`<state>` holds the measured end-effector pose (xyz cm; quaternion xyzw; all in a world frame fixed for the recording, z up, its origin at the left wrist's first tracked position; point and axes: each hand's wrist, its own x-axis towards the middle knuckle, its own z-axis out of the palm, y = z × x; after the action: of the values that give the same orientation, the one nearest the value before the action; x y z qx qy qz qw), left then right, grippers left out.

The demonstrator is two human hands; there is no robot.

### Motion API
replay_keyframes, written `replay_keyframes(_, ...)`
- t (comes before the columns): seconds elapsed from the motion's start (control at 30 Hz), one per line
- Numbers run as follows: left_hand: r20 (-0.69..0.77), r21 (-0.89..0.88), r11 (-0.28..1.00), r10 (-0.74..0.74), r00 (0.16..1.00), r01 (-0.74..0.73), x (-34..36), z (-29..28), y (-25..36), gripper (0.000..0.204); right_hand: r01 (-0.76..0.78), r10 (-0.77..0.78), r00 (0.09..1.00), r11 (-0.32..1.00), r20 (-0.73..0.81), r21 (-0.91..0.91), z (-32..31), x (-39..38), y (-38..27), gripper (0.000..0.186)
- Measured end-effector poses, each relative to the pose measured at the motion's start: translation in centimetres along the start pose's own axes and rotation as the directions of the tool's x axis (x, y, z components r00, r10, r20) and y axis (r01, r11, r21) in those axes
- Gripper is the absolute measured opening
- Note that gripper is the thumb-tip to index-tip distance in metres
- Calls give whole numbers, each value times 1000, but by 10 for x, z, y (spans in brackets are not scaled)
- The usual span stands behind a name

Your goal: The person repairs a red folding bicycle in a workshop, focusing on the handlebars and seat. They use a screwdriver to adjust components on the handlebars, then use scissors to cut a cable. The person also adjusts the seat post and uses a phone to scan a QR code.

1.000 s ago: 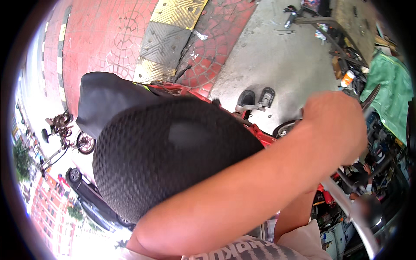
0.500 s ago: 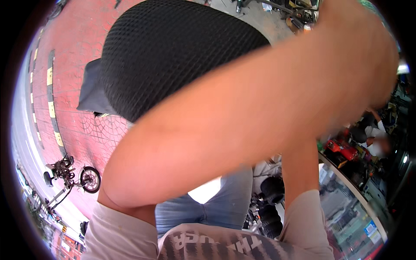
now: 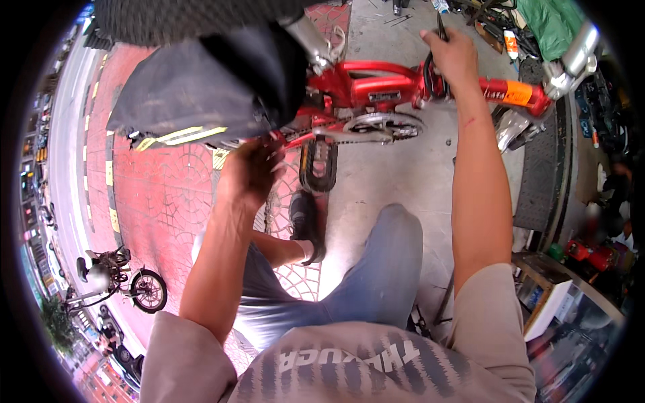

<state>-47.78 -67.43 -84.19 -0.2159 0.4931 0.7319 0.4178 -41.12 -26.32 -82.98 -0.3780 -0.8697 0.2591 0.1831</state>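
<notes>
A red folding bicycle (image 3: 383, 92) spans the upper middle, its chainring (image 3: 386, 126) and a black pedal (image 3: 318, 164) facing me. My left hand (image 3: 250, 173) is at the bicycle's rear, below a black bag (image 3: 195, 84). Its fingers are curled and smeared by motion, partly in shadow, so their grip does not show. At the middle of the frame, my right hand (image 3: 457, 59) is closed around a thin black object (image 3: 441, 25) whose tip sticks up past the thumb. A dark cable loop hangs beside that fist. The textured black saddle (image 3: 181, 17) fills the upper left.
Red paving (image 3: 168, 201) lies left, grey concrete (image 3: 376, 174) in the middle. Another bicycle (image 3: 117, 279) stands at lower left near a striped kerb. On the right are a green tarp (image 3: 551, 27), a glass-topped case (image 3: 571, 322) and workshop clutter.
My left forearm, which crossed the view toward the right, has swung down and back left to the bicycle's rear. The saddle has shifted up in view, and the red frame now shows.
</notes>
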Motion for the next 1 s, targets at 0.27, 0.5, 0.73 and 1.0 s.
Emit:
replay_keyframes(0.27, -66, -233, 922, 303, 951, -310, 39, -3, -30, 37, 15, -35, 998, 939, 50, 343, -9, -19, -11, 32)
replay_keyframes(0.5, -153, -204, 854, 456, 877, -480, 65, -6, -28, 28, -29, 16, 998, 976, 62, 218, -29, -31, -23, 34)
replay_keyframes(0.73, -145, -492, 694, 529, 836, -525, 60, -4, -52, 28, 7, -5, 1000, 991, -12, 132, -26, -32, -15, 36)
replay_keyframes(1.0, 85, -468, 754, 558, 825, -461, 30, 21, -65, 37, 4, -5, 1000, 993, 10, 119, -27, -39, -24, 39)
